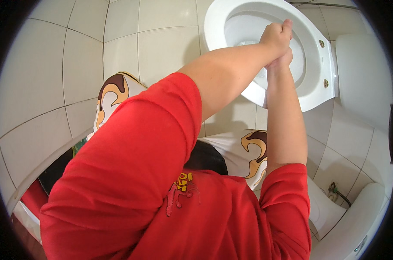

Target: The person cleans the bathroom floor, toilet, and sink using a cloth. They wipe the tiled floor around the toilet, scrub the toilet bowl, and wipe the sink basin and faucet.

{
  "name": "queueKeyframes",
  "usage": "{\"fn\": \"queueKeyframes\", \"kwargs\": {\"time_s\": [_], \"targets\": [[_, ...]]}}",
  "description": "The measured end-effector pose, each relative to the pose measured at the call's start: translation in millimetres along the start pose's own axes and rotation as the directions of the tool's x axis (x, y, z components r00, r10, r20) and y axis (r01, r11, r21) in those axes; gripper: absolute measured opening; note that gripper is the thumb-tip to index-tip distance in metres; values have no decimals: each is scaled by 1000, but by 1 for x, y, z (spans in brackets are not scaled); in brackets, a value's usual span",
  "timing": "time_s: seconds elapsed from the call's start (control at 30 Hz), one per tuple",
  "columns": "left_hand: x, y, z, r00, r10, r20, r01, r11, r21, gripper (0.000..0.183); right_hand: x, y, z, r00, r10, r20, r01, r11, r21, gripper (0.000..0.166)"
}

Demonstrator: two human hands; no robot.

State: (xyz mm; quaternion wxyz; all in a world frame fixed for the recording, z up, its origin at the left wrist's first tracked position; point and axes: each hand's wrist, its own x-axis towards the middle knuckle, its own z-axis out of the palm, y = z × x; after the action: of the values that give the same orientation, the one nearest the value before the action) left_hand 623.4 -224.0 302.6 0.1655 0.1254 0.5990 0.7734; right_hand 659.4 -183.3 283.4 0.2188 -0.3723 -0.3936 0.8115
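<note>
My left hand [277, 37] is over the white ceramic toilet bowl [216, 27], with its fingers curled and its thumb side towards the far rim. Just below it, my right hand [283, 60] touches it near the heel of the palm. The left hand covers most of the right hand's fingers, so anything between the two is hidden. Shallow water [247, 42] with a rippled, bright surface shows at the bottom of the bowl. My right forearm [285, 123] crosses the near rim.
Two brass-coloured fittings [326, 83] sit on the bowl's rear ledge. White ceramic [362, 78] stands at the right. A second white fixture [349, 224] with a thin hose [342, 196] is at lower right. Pale floor tiles [170, 52] lie left of the bowl.
</note>
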Motion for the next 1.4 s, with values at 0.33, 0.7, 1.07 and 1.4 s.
{"fn": "queueKeyframes", "kwargs": {"time_s": [0.33, 0.7, 1.07, 1.4], "targets": [[8, -3, 5, 998, -42, -40, 43, 999, 25, 53, 5, 2, -1, 997, -38, 61, 33, 996, 78, 38], [52, -33, -5, 979, 55, 197, 10, 949, -315, 28, -9, -67, -23, 991, -51, 124, 123, 708, -696, 36], [7, 18, -24, 985, 169, 43, -173, 911, 375, 34, -31, -125, -24, 475, -657, 586, 679, -149, -718, 22], [-3, 38, -38, 934, 187, 305, -353, 620, 700, 70, -52, -157, -6, 680, -603, 417, 501, -33, -865, 29]]}}
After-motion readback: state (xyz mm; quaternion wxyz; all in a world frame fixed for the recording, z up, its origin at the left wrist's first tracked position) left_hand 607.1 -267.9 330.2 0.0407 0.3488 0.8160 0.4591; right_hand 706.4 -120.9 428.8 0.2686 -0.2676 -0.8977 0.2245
